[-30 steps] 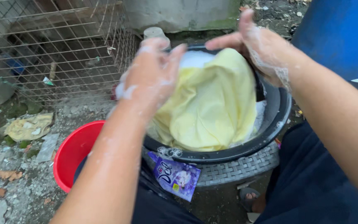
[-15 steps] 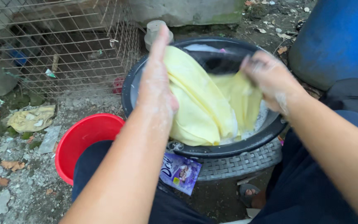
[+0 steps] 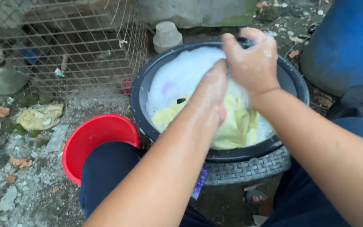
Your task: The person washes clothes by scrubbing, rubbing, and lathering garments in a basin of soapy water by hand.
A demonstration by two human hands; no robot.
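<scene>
Both hands are down in the wash. Nearest the camera, the left forearm runs up across the frame over a dark-trousered knee (image 3: 110,176), and the left hand (image 3: 213,90) is closed, its fingers curled into the yellow cloth (image 3: 236,126) and pressing it down into the suds. Just beyond and touching it, the right hand (image 3: 251,61) is clenched as a fist on the same cloth, knuckles up, wet with soap; what lies inside the fist is hidden.

That yellow cloth lies bunched in the near right part of a round black basin (image 3: 290,80), partly sunk in white foam (image 3: 181,77) that fills the left and far half. A small dark speck and a faint purple patch show in the foam; what they are cannot be told. The basin sits on a grey woven stool (image 3: 248,168), whose rim shows below the basin's near edge. A purple sachet (image 3: 200,183) pokes out between the stool and the left forearm, mostly covered.

Left of the knee, a red plastic bucket (image 3: 89,143) stands on gravelly ground (image 3: 26,185), near the basin but apart from it. Further left lies a crumpled yellowish rag (image 3: 38,117) among dead leaves. Beyond that stands a wire cage (image 3: 64,46). A small grey pot-shaped object (image 3: 167,35) sits just behind the basin's far rim, before a concrete wall base (image 3: 198,12). At far right a big blue drum (image 3: 349,42) stands close beside the basin.
</scene>
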